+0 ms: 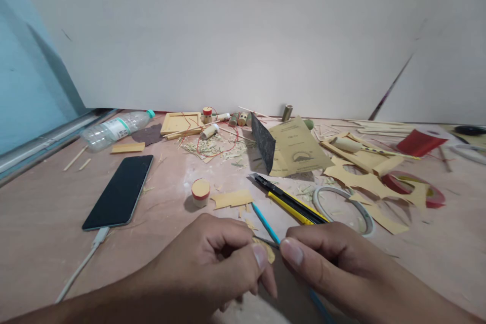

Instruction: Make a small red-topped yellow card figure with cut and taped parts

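Low in the head view, my left hand (224, 263) is closed in a pinch on a small tan paper piece (266, 250). My right hand (326, 258) is closed next to it, gripping a thin dark tool whose tip touches that piece. A blue stick (266, 223) runs from the table under my right hand. Just beyond my fingers lie a yellow and black utility knife (290, 200), a torn tan scrap (232, 198) and a short bamboo cylinder with a red band (200, 191).
A black phone (120, 190) on a white cable lies at left, a plastic bottle (114, 129) behind it. Sandpaper sheets (292, 148), a tape ring (347, 207), tan cut-outs (364, 172), red tape (417, 143), a wooden frame (181, 122) and bamboo bits litter the table by the wall.
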Tool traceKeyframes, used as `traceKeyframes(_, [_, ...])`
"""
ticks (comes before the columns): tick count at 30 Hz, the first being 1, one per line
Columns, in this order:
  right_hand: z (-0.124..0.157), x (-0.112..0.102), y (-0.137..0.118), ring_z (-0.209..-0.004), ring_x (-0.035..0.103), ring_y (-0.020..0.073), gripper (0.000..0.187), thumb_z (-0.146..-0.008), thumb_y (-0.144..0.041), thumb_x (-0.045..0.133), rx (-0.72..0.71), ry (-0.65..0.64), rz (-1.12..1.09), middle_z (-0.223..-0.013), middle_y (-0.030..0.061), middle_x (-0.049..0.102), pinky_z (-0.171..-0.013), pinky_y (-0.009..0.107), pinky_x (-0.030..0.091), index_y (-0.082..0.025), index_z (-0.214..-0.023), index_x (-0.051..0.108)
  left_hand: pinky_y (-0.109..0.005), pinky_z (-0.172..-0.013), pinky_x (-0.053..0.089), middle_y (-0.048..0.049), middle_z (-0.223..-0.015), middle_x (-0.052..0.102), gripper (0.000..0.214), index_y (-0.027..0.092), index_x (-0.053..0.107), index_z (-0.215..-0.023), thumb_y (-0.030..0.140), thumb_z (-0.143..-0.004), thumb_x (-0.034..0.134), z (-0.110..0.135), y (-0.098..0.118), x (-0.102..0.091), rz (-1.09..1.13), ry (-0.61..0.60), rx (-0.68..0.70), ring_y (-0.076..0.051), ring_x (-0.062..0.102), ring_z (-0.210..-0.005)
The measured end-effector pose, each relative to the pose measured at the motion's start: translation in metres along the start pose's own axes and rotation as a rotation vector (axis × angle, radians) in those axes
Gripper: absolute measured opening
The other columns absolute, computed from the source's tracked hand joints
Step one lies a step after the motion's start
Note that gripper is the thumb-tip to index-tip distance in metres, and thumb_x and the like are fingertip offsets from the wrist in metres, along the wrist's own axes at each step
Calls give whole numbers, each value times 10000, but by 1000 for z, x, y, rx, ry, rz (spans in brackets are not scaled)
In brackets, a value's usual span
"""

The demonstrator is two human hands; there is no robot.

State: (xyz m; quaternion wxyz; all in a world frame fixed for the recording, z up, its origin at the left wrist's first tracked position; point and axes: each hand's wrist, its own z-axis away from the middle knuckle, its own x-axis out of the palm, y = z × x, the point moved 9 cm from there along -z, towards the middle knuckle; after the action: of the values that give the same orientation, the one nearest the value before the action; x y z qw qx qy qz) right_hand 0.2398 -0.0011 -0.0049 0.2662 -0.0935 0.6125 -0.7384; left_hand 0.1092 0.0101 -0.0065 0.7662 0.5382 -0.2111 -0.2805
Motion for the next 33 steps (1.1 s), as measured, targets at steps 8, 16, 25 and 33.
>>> traceKeyframes(8, [-2, -10, -1, -574, 345, 132, 613, -1011, -740, 515, -12, 140, -56, -653, -41, 409, -513, 243, 338, -214, -703, 576, -159, -439, 290, 18, -671, 575, 350, 118, 782, -801, 355, -1005, 625, 0, -1, 2, 38, 0, 3, -38, 405, -462])
traceKeyframes(16, [-5, -12, 7, -569, 304, 110, 504, -899, -662, 762, 23, 151, -119, -628, -76, 397, -503, 232, 286, -209, -762, 590, -151, -413, 268, 16, -740, 598, 317, 121, 777, -897, 332, -1047, 594, -1, 0, 3, 65, -8, 14, -25, 398, -459])
traceKeyframes(25, [-8, 3, 7, -688, 466, 127, 427, -807, -542, 899, 21, 94, -331, -717, -25, 593, -625, 216, 390, -183, -826, 670, -183, -448, 306, 13, -774, 556, 379, 131, 762, -916, 400, -1060, 536, -3, -1, 7, -124, -63, 54, -61, 435, -518])
traceKeyframes(33, [-8, -4, 11, -481, 290, 66, 393, -843, -462, 899, 94, 76, -298, -578, -107, 394, -433, 191, 266, -206, -778, 608, -222, -582, 367, 22, -896, 627, 210, 216, 749, -1111, 240, -910, 690, 1, 23, 0, -561, 62, 212, -103, 506, -650])
